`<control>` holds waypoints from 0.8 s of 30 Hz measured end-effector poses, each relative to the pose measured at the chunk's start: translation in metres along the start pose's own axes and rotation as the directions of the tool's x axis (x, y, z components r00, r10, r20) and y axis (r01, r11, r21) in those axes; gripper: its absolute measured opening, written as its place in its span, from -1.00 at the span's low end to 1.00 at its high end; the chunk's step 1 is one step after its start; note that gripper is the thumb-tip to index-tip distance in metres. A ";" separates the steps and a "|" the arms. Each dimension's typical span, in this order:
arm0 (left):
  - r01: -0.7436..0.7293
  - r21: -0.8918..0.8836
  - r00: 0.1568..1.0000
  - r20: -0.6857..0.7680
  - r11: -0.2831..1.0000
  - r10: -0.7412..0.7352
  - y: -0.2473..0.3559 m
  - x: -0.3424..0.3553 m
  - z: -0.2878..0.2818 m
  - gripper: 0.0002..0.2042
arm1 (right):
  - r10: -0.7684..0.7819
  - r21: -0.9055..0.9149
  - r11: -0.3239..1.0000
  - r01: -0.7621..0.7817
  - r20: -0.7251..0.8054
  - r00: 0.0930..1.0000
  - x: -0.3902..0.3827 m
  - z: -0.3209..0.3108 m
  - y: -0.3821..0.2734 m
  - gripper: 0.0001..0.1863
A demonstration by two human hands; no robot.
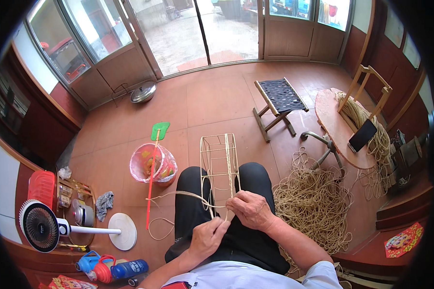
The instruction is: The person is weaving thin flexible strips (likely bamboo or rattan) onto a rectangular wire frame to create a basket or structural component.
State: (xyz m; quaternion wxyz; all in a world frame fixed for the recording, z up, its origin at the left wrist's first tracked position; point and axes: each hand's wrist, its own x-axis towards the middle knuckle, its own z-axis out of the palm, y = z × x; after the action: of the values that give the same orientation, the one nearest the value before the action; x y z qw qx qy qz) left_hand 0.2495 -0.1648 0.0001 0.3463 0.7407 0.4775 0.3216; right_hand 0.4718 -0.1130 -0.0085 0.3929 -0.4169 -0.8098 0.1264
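Pinching cord, left fingers sit beside right fingers gripping the slender frame; a blue bottle bears pale lettering.

The shirt was of very pale blue colour, almost white, and its right sleeve was short and loose. The trousers were black. At the shirt's left side there was a small red item of unclear kind. The left hand and the right hand were bare.

We see bright daylight coming through the doorway, where the outside is nearly washed out; the floor shines faintly. Toward the dark round rim, straight edges bend strongly.
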 end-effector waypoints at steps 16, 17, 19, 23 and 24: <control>0.208 0.791 0.894 -0.393 0.575 0.218 -0.005 0.010 -0.304 -0.53 | -0.009 0.004 1.000 0.009 -0.069 0.998 -0.005 0.005 -0.009 -0.77; 0.206 0.795 0.894 -0.390 0.571 0.220 -0.016 0.008 -0.323 -0.53 | 0.005 -0.003 1.000 -0.006 -0.070 0.998 -0.006 0.004 -0.009 -0.77; 0.272 0.812 0.831 -0.469 0.516 0.299 -0.040 0.001 -0.362 -0.57 | 0.007 0.009 1.000 -0.006 -0.084 0.996 -0.007 0.005 -0.009 -0.76; 0.296 0.715 0.769 -0.572 0.634 0.286 -0.071 -0.003 -0.386 -0.71 | 0.035 -0.033 0.999 -0.037 -0.068 0.997 0.002 0.004 -0.005 -0.72; 0.268 0.653 0.770 -0.587 0.708 0.251 -0.066 0.003 -0.364 -0.75 | 0.048 -0.030 0.998 -0.050 -0.080 0.996 0.003 0.005 -0.005 -0.70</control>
State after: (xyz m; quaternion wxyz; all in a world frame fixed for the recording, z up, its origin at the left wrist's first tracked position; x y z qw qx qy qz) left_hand -0.0756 -0.0665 0.1476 -0.1459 0.6573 0.6547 0.3435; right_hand 0.4639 -0.1130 -0.0080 0.4147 -0.4476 -0.7851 0.1065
